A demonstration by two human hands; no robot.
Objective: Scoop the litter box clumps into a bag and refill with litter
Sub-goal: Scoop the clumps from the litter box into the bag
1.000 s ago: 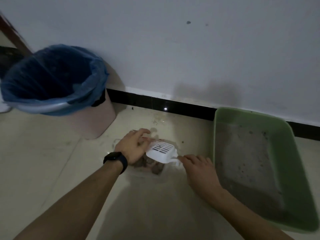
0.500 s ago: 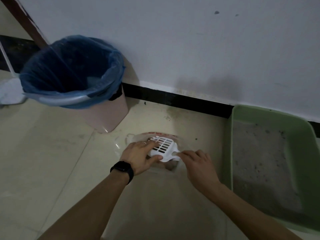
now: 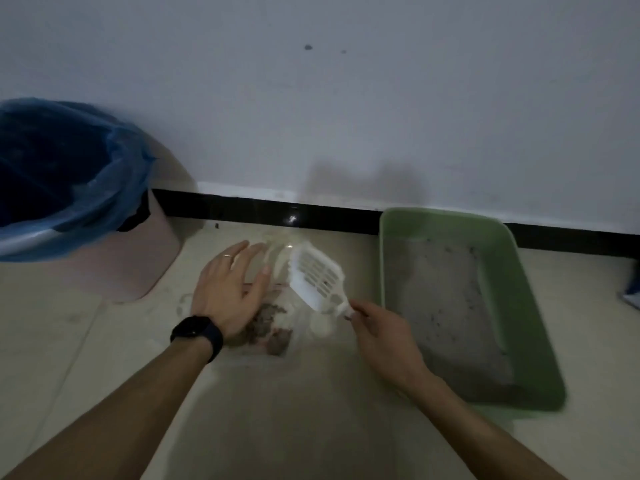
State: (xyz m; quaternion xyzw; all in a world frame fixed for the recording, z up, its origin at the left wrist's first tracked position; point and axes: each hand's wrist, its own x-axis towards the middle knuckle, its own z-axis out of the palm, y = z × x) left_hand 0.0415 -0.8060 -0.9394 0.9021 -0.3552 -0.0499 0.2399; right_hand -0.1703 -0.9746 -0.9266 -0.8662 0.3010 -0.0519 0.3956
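A clear plastic bag [image 3: 277,341] lies flat on the floor with grey-brown litter clumps [image 3: 268,322] inside. My left hand [image 3: 230,289], with a ring and a black watch, rests flat on the bag with fingers straight. My right hand [image 3: 377,327] pinches the handle of a white slotted scoop [image 3: 317,273], which is lifted and tilted above the bag's right side. The green litter box [image 3: 498,233] stands to the right against the wall, with a thin layer of grey litter [image 3: 440,296] in it.
A pink bin [image 3: 138,268] lined with a blue bag [image 3: 59,171] stands at the left by the wall. A black skirting strip [image 3: 263,207] runs along the wall. Something blue-and-white shows at the right edge [image 3: 632,292].
My left hand let go of the scoop and now lies flat on the bag. My right hand has taken the scoop by its handle and raised it, tilted, off the bag.
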